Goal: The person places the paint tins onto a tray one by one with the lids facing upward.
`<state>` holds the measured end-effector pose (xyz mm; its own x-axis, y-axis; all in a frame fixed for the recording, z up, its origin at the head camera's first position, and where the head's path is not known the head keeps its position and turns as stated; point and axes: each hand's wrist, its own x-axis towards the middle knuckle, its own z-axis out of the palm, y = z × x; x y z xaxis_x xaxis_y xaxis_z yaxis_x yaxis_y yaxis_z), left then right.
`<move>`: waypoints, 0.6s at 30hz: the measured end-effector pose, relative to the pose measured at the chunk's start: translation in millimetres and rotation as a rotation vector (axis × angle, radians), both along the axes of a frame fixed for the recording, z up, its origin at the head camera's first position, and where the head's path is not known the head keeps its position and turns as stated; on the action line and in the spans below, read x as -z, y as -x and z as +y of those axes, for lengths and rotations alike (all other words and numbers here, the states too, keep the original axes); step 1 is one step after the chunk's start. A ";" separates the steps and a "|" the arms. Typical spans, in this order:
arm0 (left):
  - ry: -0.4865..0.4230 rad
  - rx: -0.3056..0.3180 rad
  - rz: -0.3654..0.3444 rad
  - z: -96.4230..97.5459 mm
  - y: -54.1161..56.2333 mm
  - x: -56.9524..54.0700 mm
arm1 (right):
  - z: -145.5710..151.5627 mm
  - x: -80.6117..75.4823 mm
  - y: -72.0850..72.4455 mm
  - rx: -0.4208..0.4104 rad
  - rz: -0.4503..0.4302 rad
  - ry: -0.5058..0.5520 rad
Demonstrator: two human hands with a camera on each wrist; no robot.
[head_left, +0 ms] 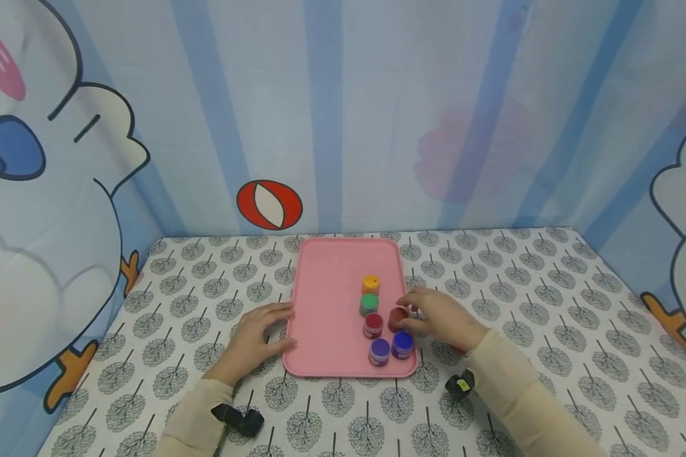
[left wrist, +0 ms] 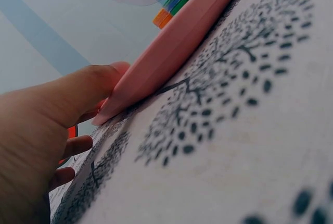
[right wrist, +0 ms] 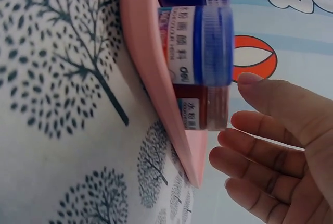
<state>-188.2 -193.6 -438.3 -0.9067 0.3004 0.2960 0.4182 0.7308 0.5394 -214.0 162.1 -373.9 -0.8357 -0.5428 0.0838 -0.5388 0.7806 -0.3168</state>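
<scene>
My left hand (head_left: 255,337) rests against the left edge of the pink tray (head_left: 322,304), its thumb (left wrist: 112,73) touching the rim in the left wrist view. Over the tray's right edge, my right hand (head_left: 440,317) has its thumb and fingers spread around the brown paint jar (head_left: 397,319). The right wrist view shows the fingers apart, just off that jar's lid. Beside it stand a blue paint jar (head_left: 403,344), a purple paint jar (head_left: 379,351) and a dark red paint jar (head_left: 373,325). Farther back are a green paint jar (head_left: 369,304) and a yellow-orange paint jar (head_left: 371,284).
A tree-patterned cloth (head_left: 343,412) covers the table under the tray. Something red (head_left: 458,349) shows partly beneath my right wrist. A printed curtain (head_left: 366,114) hangs behind the table's back edge.
</scene>
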 end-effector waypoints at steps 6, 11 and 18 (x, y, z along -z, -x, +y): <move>-0.005 0.004 -0.002 -0.3 0.2 0.6 | 6.5 -5.8 -2.5 0.009 0.000 -0.006; -0.010 0.003 -0.005 0.2 0.0 0.4 | 12.5 -8.8 -5.0 0.013 0.005 0.004; -0.009 0.001 -0.004 0.3 0.1 1.2 | 20.2 -9.0 -7.2 0.027 0.024 -0.006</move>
